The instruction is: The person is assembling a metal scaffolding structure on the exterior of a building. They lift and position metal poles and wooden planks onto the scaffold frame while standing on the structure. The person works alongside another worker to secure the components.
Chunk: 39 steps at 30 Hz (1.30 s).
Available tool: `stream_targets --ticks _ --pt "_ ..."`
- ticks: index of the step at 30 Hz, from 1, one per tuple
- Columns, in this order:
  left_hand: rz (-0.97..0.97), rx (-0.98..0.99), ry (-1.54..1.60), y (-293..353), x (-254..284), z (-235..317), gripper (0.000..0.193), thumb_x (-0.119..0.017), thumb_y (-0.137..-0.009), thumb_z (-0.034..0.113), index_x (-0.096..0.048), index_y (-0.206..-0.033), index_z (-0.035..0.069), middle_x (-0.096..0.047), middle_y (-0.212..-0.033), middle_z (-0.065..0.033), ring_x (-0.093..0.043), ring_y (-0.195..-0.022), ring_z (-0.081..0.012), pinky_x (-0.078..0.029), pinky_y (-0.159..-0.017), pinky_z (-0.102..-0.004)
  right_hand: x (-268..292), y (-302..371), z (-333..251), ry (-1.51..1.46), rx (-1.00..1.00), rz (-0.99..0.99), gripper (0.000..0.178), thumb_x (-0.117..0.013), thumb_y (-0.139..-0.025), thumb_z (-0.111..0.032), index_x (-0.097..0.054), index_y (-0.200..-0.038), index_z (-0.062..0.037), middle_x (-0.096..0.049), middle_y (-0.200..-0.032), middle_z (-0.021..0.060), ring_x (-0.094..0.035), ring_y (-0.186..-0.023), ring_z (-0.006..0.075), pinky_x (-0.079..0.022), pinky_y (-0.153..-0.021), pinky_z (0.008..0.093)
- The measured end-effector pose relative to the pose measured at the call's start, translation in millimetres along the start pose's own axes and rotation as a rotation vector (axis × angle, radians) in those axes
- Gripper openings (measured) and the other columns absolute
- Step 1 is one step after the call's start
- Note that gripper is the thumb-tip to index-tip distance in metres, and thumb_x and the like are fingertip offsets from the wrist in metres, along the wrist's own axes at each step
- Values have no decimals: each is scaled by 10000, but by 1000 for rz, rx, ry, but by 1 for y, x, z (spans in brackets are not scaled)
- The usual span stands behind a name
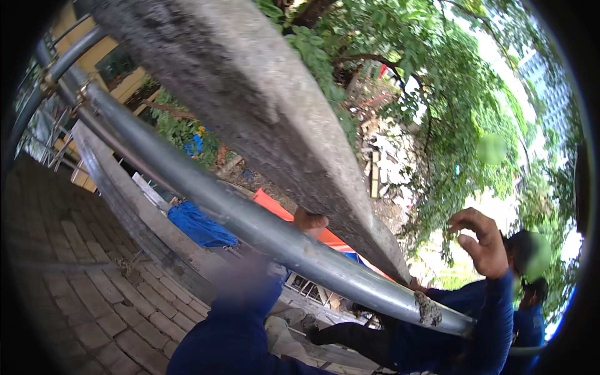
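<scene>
A brick surface (112,300) fills the lower left. Above it, a clamp (48,81) joins the pipes near the upper left end of the long pipe (265,232), which slants down toward the lower right. A blue sheet (200,225) lies bunched below the pipe's middle; whether it covers anything, I cannot tell. I can make out no container.

The board (250,100) runs above the pipe, from the top left to a narrow-looking far end at the right. It looks thick, stiff and probably heavy, hard to break by hand; its worn, rough face should slip little but may scrape skin. It seems best taken by its long edges, with a hold near each end to keep it level.

The left hand (310,222) grasps the board's lower edge between middle and far end, its fingers partly hidden. Behind it is a red sheet (273,203). A co-worker's hand (420,286) is at the board's far end. Farther right, the right hand (482,244) is raised, fingers loosely curled, holding nothing, apart from board and pipe.
</scene>
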<state>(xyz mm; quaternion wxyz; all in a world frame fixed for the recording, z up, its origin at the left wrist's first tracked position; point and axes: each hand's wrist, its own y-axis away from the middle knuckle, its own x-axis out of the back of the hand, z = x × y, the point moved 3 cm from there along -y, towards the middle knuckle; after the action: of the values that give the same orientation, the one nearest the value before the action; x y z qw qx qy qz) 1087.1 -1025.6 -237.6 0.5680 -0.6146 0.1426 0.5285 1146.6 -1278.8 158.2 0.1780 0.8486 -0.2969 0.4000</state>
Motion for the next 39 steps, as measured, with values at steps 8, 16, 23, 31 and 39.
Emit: stream_targets --ticks 8,16,23,31,39 --pt "-29 152 -107 -32 -37 68 561 -877 -737 332 -413 -1011 174 -438 -926 -3 -395 -878 -188 -386 -915 -420 -62 126 -73 -810 171 -655 295 -625 -1042 -105 -652 -1221 129 -648 -1275 316 -652 -1196 445 -528 -1010 490" --pt "-110 246 -112 -24 -35 73 500 -872 -816 404 -440 -916 174 -439 -827 28 -392 -798 -150 -361 -790 -382 -230 79 16 285 -90 429 705 -753 -905 -264 -468 -1508 -36 -482 -1509 246 -507 -1353 475 -398 -1141 562" --pt "-55 270 -359 -7 2 110 212 -656 -988 208 -474 -943 110 -590 -868 -70 -581 -883 -219 -428 -1104 -576 -258 -56 3 167 50 328 729 -924 -685 -378 -577 -1218 -23 -635 -1125 179 -621 -1083 411 -485 -901 519" --pt "290 348 25 3 47 238 310 -619 -1011 341 -609 -1168 74 -658 -1281 -158 -607 -1268 -334 -421 -1143 -571 -264 -59 18 98 19 200 544 -914 -708 -387 -543 -937 -62 -658 -853 191 -649 -843 461 -492 -727 546" --pt "85 280 -101 -54 -56 224 217 -587 -1033 339 -656 -899 182 -528 -968 -25 -459 -920 -198 -390 -999 -437 -262 -45 52 103 -27 134 515 -920 -711 -371 -602 -968 -58 -680 -822 188 -669 -815 449 -492 -706 541"
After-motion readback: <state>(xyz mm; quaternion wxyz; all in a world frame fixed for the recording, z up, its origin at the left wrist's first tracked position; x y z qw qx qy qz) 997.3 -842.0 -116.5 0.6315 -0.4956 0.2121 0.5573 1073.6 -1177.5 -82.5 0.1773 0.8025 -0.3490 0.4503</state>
